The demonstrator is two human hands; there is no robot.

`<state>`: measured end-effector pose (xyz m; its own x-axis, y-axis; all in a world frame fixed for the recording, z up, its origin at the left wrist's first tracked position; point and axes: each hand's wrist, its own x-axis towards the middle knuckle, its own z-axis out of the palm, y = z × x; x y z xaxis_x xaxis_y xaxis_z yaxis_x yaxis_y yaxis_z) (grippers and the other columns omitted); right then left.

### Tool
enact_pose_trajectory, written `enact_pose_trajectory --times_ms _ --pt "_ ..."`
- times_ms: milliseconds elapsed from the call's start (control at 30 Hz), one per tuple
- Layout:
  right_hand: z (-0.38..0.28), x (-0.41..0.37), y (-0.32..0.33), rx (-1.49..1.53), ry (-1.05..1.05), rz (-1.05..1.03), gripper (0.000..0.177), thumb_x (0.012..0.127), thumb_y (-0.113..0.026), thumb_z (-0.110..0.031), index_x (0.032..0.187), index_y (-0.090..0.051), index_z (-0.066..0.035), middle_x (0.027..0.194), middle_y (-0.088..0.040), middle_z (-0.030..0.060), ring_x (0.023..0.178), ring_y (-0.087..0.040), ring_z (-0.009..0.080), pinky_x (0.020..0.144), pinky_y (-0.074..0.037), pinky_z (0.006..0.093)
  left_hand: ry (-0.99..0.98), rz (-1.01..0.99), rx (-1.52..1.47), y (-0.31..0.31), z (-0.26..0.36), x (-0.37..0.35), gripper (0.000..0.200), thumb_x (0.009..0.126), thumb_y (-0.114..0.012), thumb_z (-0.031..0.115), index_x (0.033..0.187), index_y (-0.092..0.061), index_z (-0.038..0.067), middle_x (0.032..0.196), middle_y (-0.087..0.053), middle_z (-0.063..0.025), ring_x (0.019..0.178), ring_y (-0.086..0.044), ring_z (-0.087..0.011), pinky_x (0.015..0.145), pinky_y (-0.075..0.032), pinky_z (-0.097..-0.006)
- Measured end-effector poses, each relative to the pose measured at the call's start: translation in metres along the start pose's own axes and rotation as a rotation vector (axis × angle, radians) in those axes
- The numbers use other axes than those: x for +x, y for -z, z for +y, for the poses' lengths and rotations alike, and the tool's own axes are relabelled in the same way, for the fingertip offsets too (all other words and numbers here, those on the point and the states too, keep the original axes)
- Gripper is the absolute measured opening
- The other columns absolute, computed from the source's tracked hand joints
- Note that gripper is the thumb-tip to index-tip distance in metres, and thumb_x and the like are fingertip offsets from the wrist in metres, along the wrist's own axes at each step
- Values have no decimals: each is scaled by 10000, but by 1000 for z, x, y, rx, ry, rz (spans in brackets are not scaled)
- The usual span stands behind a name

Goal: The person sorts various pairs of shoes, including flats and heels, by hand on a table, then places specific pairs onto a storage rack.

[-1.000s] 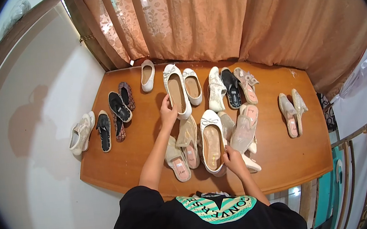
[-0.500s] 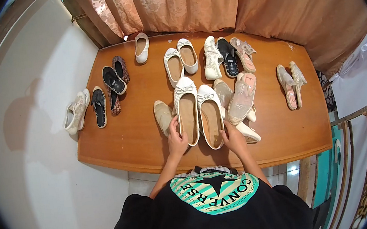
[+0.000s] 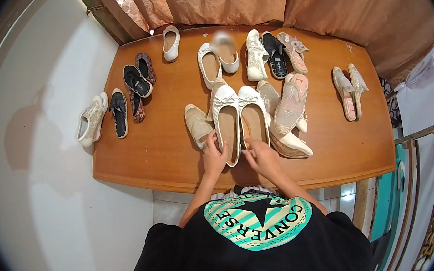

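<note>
Two white ballet flats with bows are held side by side above the table, toes pointing away from me. My left hand (image 3: 215, 154) is closed around the heel side of the left ballet flat (image 3: 228, 121). At the heel of the right ballet flat (image 3: 253, 121), my right hand (image 3: 262, 157) grips with thumb and fingers, partly hiding it. The two shoes touch or nearly touch along their inner sides. Left of them lies a beige espadrille (image 3: 197, 126). On the right rest a sheer mesh mule (image 3: 292, 107) and a white wedge shoe (image 3: 292, 144).
On the wooden table (image 3: 171, 153), another white pair (image 3: 210, 66) sits farther back, beside a lace shoe (image 3: 254, 60) and black mule (image 3: 275, 58). Black and patterned slip-ons (image 3: 137, 81) lie left; mesh mules (image 3: 345, 94) stand far right. Curtains (image 3: 224, 2) hang behind.
My right hand has moved left, from the outer side of the right ballet flat to its heel. The two held flats have come closer together. The camera view has shifted slightly.
</note>
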<state>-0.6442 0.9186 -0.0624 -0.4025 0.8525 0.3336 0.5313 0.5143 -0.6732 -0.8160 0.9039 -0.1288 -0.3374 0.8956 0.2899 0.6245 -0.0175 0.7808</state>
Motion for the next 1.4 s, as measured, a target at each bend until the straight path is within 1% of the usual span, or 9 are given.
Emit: enact_pose_trajectory --times_ms 100,167,400,767,900,1133,1200,1233,1400 --pt "0 5 -11 -106 45 -64 412 761 -606 -194 1127 -499 -39 825 -555 120 765 -540 274 666 -434 359 28 26 77 4 7 6 484 785 -591 188 1203 -392 47 930 -593 -175 527 -551 -233 507 -438 -336" --pt "1 7 -20 -191 33 -85 513 749 -612 -215 1209 -448 -60 873 -519 118 795 -514 260 675 -383 358 147 -97 60 9 11 10 472 793 -548 199 1210 -394 43 852 -591 -206 765 -581 -380 647 -469 -431" --pt "6 13 -29 -373 76 -24 561 714 -635 -209 1232 -448 -106 886 -492 76 791 -470 222 671 -319 353 96 -111 11 13 6 14 422 794 -514 146 1190 -438 23 824 -593 -227 739 -582 -377 626 -463 -436" --pt "15 15 -24 -407 16 6 538 685 -645 -210 1202 -497 -188 857 -477 56 802 -439 222 691 -315 356 229 -163 -546 17 -9 11 411 861 -468 107 1256 -365 67 906 -594 -180 593 -574 -191 544 -450 -303" --pt "20 11 -27 -386 61 61 496 692 -640 -204 1174 -522 -188 868 -485 52 824 -444 217 709 -313 360 32 -245 -145 22 4 12 464 857 -497 83 1290 -329 85 972 -589 -166 595 -548 -89 483 -426 -222" --pt "21 2 -17 -254 186 134 342 702 -637 -167 1040 -584 -147 951 -507 58 928 -447 234 799 -298 392 87 -354 -193 25 13 -6 593 767 -646 221 1266 -363 72 932 -551 -167 523 -487 -175 514 -424 -283" --pt "22 0 -14 -234 176 157 313 706 -634 -160 1015 -590 -140 965 -507 64 942 -443 243 814 -295 398 -43 -407 -198 29 8 -11 737 674 -737 289 1269 -359 72 1040 -504 -159 614 -498 -170 547 -424 -270" --pt "23 -1 -11 -200 147 174 295 708 -631 -154 1000 -592 -136 971 -502 68 945 -439 252 824 -292 402 30 -526 -203 33 4 -12 861 582 -794 333 1279 -349 93 1190 -406 -177 844 -520 -207 646 -455 -278" --pt "34 -15 2 -81 36 214 284 706 -621 -130 984 -584 -85 1002 -476 106 963 -429 288 853 -317 405 -110 -635 -146 44 -5 -21 934 504 -822 353 1272 -349 109 1274 -308 -216 1147 -372 -334 877 -399 -390"
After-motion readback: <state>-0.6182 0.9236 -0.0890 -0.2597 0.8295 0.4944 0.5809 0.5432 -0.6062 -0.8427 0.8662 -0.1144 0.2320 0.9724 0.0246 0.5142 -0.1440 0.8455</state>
